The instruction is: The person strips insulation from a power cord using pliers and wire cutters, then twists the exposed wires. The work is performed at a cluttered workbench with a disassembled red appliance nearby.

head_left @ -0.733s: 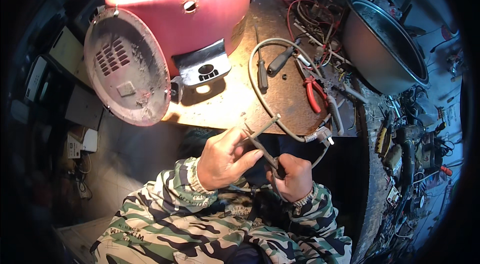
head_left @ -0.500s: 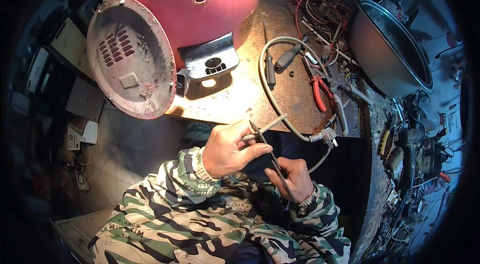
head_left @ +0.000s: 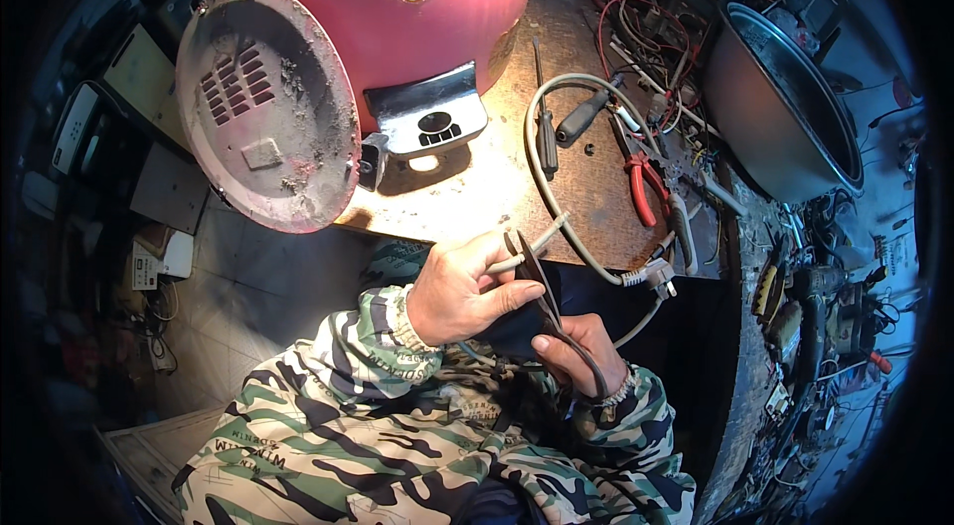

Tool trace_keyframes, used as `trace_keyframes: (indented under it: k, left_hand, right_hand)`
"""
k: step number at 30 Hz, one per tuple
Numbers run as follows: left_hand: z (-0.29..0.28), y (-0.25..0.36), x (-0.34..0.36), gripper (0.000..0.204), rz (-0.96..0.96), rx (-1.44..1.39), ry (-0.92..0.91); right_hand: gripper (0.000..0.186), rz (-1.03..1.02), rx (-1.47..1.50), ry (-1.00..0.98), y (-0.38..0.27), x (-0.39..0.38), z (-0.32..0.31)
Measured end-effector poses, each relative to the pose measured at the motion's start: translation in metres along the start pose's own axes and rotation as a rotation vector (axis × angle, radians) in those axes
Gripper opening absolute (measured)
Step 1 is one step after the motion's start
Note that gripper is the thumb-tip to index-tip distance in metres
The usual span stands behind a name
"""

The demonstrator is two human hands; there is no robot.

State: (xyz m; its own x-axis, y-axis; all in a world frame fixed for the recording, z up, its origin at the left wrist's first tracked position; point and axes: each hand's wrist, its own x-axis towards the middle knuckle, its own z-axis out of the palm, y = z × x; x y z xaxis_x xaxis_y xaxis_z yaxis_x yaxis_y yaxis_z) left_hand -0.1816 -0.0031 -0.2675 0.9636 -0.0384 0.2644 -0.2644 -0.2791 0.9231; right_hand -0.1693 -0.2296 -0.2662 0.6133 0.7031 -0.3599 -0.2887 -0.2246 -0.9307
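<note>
In front of the bench edge my left hand [head_left: 465, 289] is closed on a grey power cord [head_left: 532, 152]. A stretch of the cord runs out between its thumb and fingers. My right hand [head_left: 581, 351] grips dark scissors [head_left: 545, 299] by their handles. Their blades reach up past my left thumb to the cord and stand slightly apart. Whether they touch the cord's sheath I cannot tell. From my hands the cord loops over the bench and back to its plug [head_left: 658, 277] at the front edge.
A pink rice cooker shell [head_left: 447, 18] stands at the back, its dusty round base cover [head_left: 268, 157] hanging at the left. Near it lies a panel [head_left: 427, 118]. Screwdrivers [head_left: 547, 140], red-handled pliers [head_left: 641, 189], tangled wires [head_left: 656, 38] and a metal pot [head_left: 780, 113] are to the right.
The scissor blades have parted a little and the handles have spread in my right hand. My left hand keeps its hold on the cord. The whole view has shifted slightly.
</note>
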Motion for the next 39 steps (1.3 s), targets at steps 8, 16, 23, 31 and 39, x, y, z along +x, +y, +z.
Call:
trace_keyframes:
  k: [8,16,23,31,39]
  left_hand:
    - [-0.006,-0.005,-0.006,0.022,-0.007,-0.122,-0.029]
    - [-0.008,-0.007,-0.011,0.014,-0.151,-0.223,0.058]
    - [-0.005,0.003,-0.009,0.01,-0.116,-0.123,0.094]
    - [0.0,-0.01,-0.013,0.012,-0.037,-0.1,0.158]
    - [0.001,-0.007,-0.013,0.009,-0.154,-0.268,0.05]
  right_hand:
    - [0.029,-0.13,-0.287,0.256,0.002,-0.003,0.007]
    - [0.036,-0.387,-0.958,0.634,-0.007,-0.003,0.017]
    - [0.039,-0.43,-1.095,0.666,-0.008,0.001,0.02]
    - [0.04,-0.418,-1.023,0.648,-0.002,0.006,0.023]
    - [0.038,-0.405,-0.984,0.673,0.001,0.003,0.025]
